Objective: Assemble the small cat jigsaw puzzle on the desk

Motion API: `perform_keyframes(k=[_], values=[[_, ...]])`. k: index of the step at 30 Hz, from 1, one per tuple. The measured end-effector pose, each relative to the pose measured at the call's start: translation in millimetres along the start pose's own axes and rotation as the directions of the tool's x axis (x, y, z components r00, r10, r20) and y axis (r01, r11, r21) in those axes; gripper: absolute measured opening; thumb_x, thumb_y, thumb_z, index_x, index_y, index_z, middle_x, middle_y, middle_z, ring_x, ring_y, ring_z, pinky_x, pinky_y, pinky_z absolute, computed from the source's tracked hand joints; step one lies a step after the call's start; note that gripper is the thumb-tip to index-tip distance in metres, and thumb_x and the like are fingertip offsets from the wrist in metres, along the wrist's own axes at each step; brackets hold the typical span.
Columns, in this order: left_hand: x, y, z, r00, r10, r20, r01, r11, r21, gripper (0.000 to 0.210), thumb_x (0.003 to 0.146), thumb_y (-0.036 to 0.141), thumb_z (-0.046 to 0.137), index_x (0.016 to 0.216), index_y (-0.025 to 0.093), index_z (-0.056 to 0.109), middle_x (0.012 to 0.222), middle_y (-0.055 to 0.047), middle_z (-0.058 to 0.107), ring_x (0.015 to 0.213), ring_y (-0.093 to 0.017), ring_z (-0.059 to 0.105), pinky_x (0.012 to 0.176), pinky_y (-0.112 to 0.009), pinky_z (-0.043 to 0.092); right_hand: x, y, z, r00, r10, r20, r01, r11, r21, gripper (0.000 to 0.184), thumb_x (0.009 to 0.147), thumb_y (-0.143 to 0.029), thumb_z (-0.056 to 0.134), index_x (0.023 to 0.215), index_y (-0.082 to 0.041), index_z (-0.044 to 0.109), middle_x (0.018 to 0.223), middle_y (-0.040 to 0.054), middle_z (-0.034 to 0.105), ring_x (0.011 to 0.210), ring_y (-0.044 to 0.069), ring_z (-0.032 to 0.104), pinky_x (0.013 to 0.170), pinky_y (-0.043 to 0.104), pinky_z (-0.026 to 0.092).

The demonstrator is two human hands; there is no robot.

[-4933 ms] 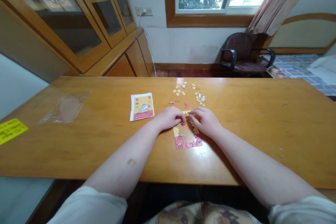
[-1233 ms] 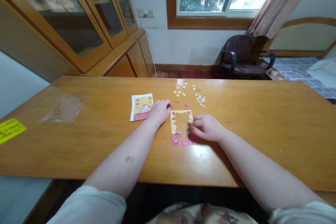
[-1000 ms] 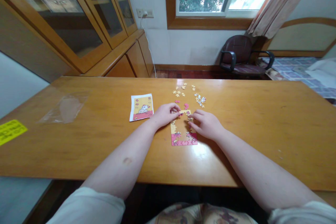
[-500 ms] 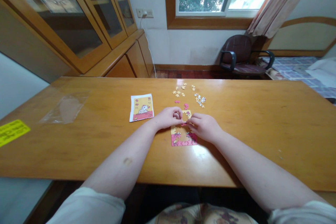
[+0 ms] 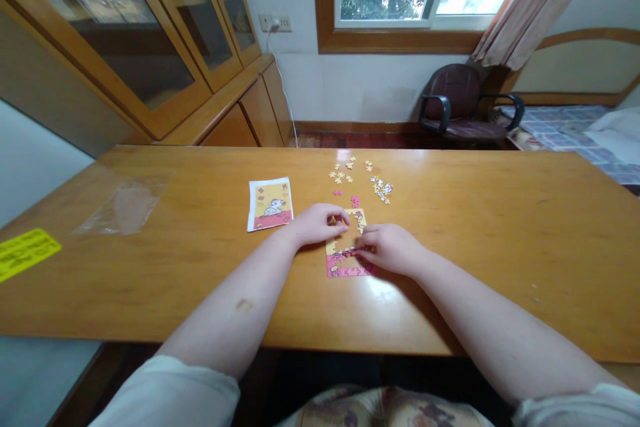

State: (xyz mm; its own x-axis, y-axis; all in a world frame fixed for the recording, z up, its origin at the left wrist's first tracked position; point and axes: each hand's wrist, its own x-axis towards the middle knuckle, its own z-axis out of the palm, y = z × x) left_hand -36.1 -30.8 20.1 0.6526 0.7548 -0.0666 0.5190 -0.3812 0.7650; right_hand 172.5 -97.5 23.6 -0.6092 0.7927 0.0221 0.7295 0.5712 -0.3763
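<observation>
A partly assembled jigsaw puzzle (image 5: 350, 272) lies on the table, with a pink lower border, yellow sides and an open middle. My right hand (image 5: 393, 248) pinches a small pink puzzle piece (image 5: 351, 253) inside the frame, beside the pink pieces at lower left. Over the frame's upper left side rests my left hand (image 5: 320, 223), its fingers bent and thumb apart, nothing visible between them. Two loose pink clusters (image 5: 355, 201) lie just beyond the frame. The picture card (image 5: 271, 205) with a white cartoon animal lies left of my left hand.
Loose yellow pieces (image 5: 340, 177) and a heap of white-patterned pieces (image 5: 383, 189) lie farther back on the wooden table (image 5: 475, 233). At left are a clear plastic bag (image 5: 127, 207) and a yellow label (image 5: 27, 253). A chair (image 5: 455, 100) stands beyond the table.
My right hand has moved slightly toward me, bringing the pink piece from the frame's middle down to its lower part. My left hand's fingers have parted from the piece.
</observation>
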Motion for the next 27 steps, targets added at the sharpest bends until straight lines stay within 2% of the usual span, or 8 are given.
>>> perform_keyframes(k=[3,7,15,21,27], values=[[-2,1,-2.2,0.992,0.081,0.098,-0.092,0.989,0.116,0.015,0.074,0.025,0.062,0.081,0.020,0.073,0.067,0.001,0.061,0.063,-0.012,0.053,0.060,-0.024,0.040,0,-2,-1,0.999,0.009,0.036,-0.009,1.000,-0.012,0.015,0.086,-0.027,0.061,0.085,-0.022,0.075,0.082,0.0032,0.069,0.071,0.014,0.060,0.063,0.025,0.038],[-3,2,-1.9,0.977,0.136,0.163,-0.164,0.971,0.173,0.012,0.072,0.026,0.064,0.076,0.023,0.075,0.067,0.001,0.062,0.064,-0.012,0.054,0.061,-0.024,0.039,0,-1,1,0.999,0.000,0.049,0.002,0.999,-0.033,0.016,0.086,-0.028,0.060,0.085,-0.023,0.075,0.082,0.0031,0.069,0.070,0.014,0.060,0.063,0.025,0.038],[-3,5,-2.2,0.970,0.126,0.209,-0.173,0.960,0.221,0.012,0.072,0.030,0.066,0.077,0.023,0.075,0.069,0.000,0.063,0.065,-0.012,0.054,0.060,-0.023,0.037,-1,-1,2,0.999,0.005,0.050,0.000,0.996,-0.092,0.017,0.086,-0.028,0.058,0.085,-0.023,0.075,0.081,0.0027,0.069,0.068,0.013,0.059,0.060,0.025,0.035],[-2,3,-2.4,0.967,0.106,0.232,-0.166,0.952,0.258,0.018,0.074,0.035,0.066,0.083,0.022,0.075,0.071,0.001,0.064,0.065,-0.011,0.054,0.060,-0.022,0.037,-2,-3,-2,0.998,0.002,0.059,0.002,0.998,-0.065,0.020,0.086,-0.031,0.056,0.087,-0.023,0.075,0.082,0.0032,0.069,0.070,0.014,0.059,0.062,0.025,0.036],[-3,3,-2.2,0.968,0.106,0.227,-0.161,0.957,0.239,0.016,0.074,0.034,0.067,0.081,0.021,0.075,0.076,0.000,0.067,0.068,-0.011,0.056,0.062,-0.022,0.039,-4,-3,-9,0.999,-0.021,0.046,0.023,0.999,-0.033,0.022,0.085,-0.025,0.052,0.090,-0.022,0.074,0.082,0.0036,0.067,0.069,0.013,0.058,0.062,0.024,0.036]])
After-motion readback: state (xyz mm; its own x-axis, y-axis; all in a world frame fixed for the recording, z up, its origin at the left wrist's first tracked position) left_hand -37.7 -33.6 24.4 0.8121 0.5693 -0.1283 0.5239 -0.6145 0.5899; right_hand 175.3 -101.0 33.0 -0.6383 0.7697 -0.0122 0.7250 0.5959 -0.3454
